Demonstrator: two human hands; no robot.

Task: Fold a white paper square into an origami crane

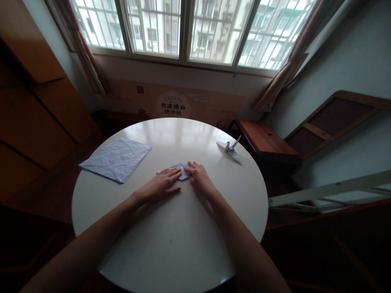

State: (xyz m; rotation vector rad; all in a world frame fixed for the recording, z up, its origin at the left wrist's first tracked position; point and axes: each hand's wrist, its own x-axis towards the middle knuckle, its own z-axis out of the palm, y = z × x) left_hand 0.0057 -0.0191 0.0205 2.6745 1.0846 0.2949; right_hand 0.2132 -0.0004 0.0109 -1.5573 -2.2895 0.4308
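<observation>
A small piece of folded paper [184,176] lies flat near the middle of the round white table [171,236]. My left hand [166,182] rests palm down on its left part, fingers stretched out. From the right, my right hand [198,174] touches the paper with its fingertips, the fingers extended and partly bent. Both hands hide portions of the folds. A finished paper crane [229,149] stands on the table to the right, apart from my hands.
Creased sheets of paper [117,158] lie at the table's left edge. Beyond the table's right side is a low wooden bench [265,140]. A wooden cabinet [39,101] stands at the left, and barred windows [183,28] line the far wall.
</observation>
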